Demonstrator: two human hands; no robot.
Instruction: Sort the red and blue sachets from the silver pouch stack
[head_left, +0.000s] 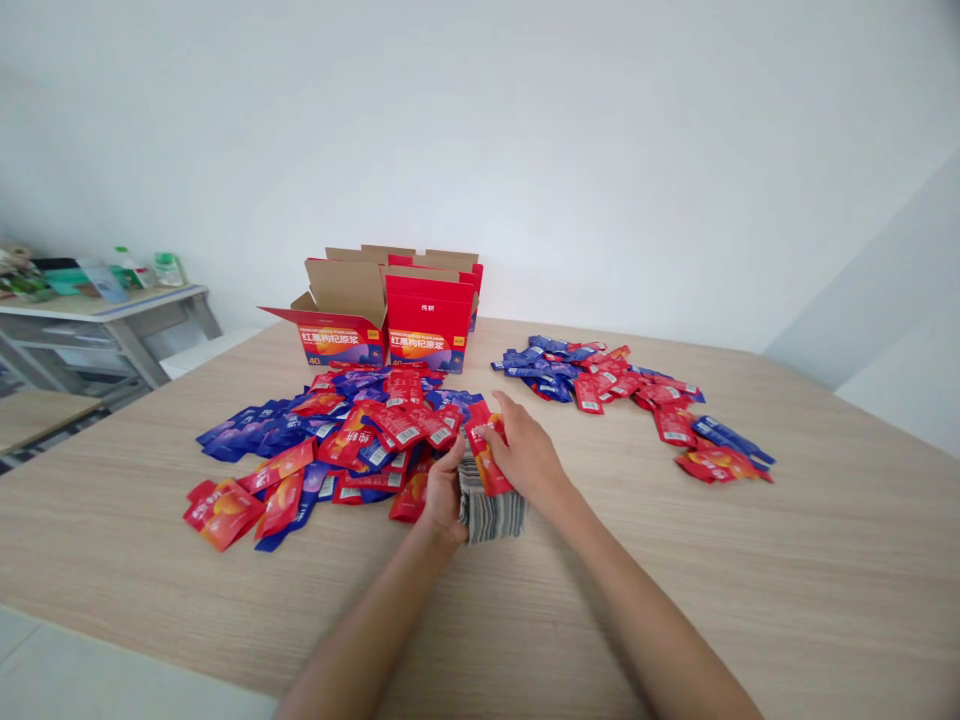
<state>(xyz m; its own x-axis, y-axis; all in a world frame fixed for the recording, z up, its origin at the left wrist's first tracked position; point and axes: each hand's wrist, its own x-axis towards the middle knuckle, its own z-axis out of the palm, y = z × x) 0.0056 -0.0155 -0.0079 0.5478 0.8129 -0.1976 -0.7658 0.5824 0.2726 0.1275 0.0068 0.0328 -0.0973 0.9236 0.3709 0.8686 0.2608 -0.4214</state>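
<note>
A: Where were the two hands, and what did they have?

B: They were close together over the table [750, 580]. The left hand [444, 498] was closed round the side of a grey-striped bundle [491, 518], thumb up along its edge. The right hand [529, 455] gripped a red sachet [487, 458], with its thumb across the printed face

A: Did that sachet touch the bundle?

B: It overlapped the bundle's upper part, between the two hands, but I couldn't tell whether it pressed on it. The bundle's thin layers showed edge-on, toward the wearer

A: And what lay around the left hand?

B: A big heap of red and blue sachets [360, 440] spread to its left and just beyond it, the nearest ones right by the fingers. Some lay face up, others showed barcodes, and many overlapped

A: What about the right hand's side?

B: Farther out, beyond that hand, was a looser heap [551, 388], mostly blue at its left end and red toward the right. Nearer, off to the hand's right, a couple of blue sachets [724, 435] lay beside some red ones [720, 463]

A: Were there any boxes?

B: Yes, past the left-hand heap. An open box [341, 347] had its flaps spread, and a red box [429, 305] stood just to its right, with more cartons [478, 275] behind. Well off to the left of both hands was a second table [127, 306] with assorted items on it
</note>
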